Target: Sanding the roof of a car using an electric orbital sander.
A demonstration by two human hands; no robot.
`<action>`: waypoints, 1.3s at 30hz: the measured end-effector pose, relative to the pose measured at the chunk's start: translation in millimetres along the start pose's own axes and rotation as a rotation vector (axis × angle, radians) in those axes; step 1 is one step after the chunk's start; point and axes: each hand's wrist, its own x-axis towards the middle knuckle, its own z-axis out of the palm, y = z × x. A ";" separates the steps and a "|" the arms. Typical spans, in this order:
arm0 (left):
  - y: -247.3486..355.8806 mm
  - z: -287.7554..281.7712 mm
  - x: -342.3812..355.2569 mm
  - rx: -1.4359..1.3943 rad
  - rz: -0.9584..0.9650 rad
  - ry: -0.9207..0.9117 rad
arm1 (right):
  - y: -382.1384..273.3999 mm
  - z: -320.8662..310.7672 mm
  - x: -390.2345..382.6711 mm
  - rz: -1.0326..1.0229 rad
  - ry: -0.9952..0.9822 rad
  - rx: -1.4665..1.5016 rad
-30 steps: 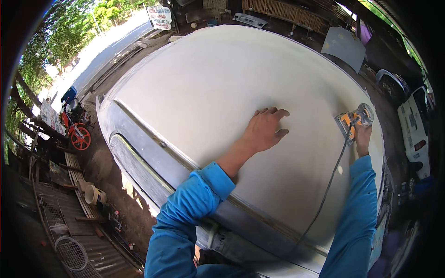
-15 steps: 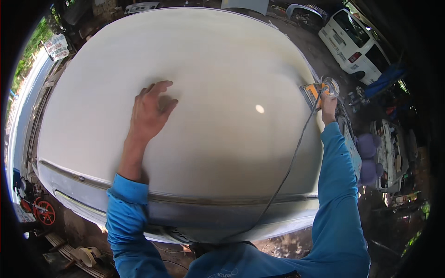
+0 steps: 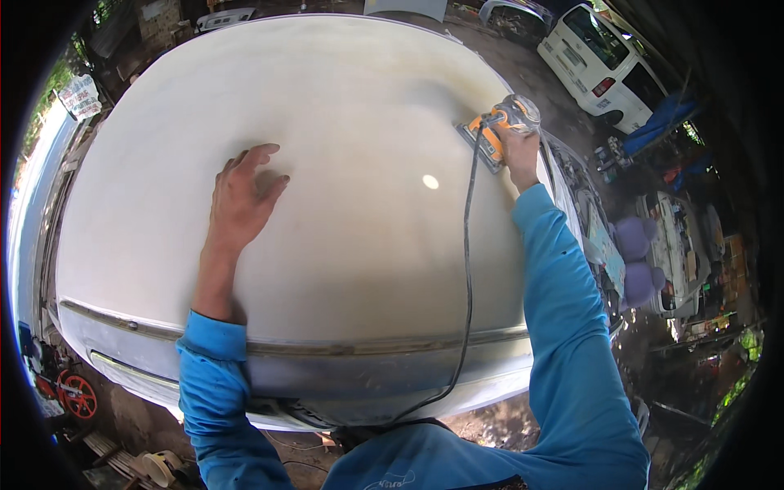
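A broad whitish vehicle roof (image 3: 351, 237) fills the middle of the view, dull and dusty with yellowish patches. Near its right edge my right hand (image 3: 521, 155) grips an orange and grey electric sander (image 3: 494, 131), whose flat pad is at the roof surface. From the sander a dark power cord (image 3: 468, 269) hangs across the roof and over its near edge toward my body. My left hand (image 3: 241, 196) is over the left-centre of the roof, fingers curved and apart, holding nothing. Whether its fingertips touch the surface I cannot tell.
A white van (image 3: 600, 69) stands at the far right. Purple rounded objects (image 3: 637, 249) and a stripped vehicle part (image 3: 678, 253) lie to the right. At lower left are a red spoked wheel (image 3: 79, 396) and a pale bucket (image 3: 161, 468). A sign (image 3: 79, 98) stands far left.
My right hand has brought the sander inward from the roof's right edge, leftward and slightly farther away. The cord swings with it. My left hand keeps its pose; the whole view has shifted a little.
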 end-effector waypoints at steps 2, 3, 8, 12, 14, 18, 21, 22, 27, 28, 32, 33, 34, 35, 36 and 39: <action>1.1 0.7 0.9 0.009 -0.019 -0.015 | -9.7 15.6 -2.9 0.007 -0.040 -0.004; 1.3 0.8 1.4 0.019 -0.019 -0.015 | -13.6 22.5 -4.0 0.000 -0.060 -0.005; -0.5 -1.2 1.3 0.027 -0.064 -0.051 | -20.8 37.3 -4.9 -0.018 -0.161 0.019; -2.7 -3.4 -0.1 -0.004 -0.076 -0.044 | -12.8 15.7 -1.5 0.031 -0.140 -0.035; -2.5 -2.5 0.1 -0.013 -0.053 0.007 | -4.1 -9.1 -0.6 -0.022 -0.064 -0.086; -1.2 -0.7 0.9 0.020 -0.039 -0.008 | 18.8 -74.0 -7.6 0.084 0.053 -0.049; -0.3 -0.1 0.8 0.035 -0.043 -0.010 | 32.8 -112.7 -19.8 0.180 0.155 -0.098; -0.1 -0.1 0.9 0.048 -0.032 -0.007 | 35.3 -121.8 -24.6 0.204 0.204 -0.115; 2.3 1.5 0.7 0.068 -0.016 -0.007 | 26.1 -132.7 -38.8 0.293 0.299 -0.141; 2.7 1.3 0.3 0.063 -0.028 -0.019 | 21.7 -128.5 -40.6 0.293 0.302 -0.144; 3.8 0.1 0.1 0.067 -0.091 -0.076 | 5.3 -89.3 -40.3 0.291 0.235 -0.090; 3.9 0.0 0.1 0.074 -0.079 -0.075 | 2.9 -74.3 -39.8 0.186 0.194 -0.066; 4.1 -0.2 -0.1 0.068 -0.086 -0.076 | 0.1 -59.3 -38.3 0.050 0.145 -0.036; 4.3 -0.1 0.0 0.064 -0.092 -0.077 | -3.0 -42.9 -35.6 0.036 0.123 -0.056; 4.3 -0.3 -0.1 0.067 -0.089 -0.078 | -6.4 -27.2 -34.8 0.013 0.110 -0.078; 4.1 0.6 -0.2 0.044 -0.088 -0.042 | -22.8 16.0 -39.1 0.039 0.071 -0.135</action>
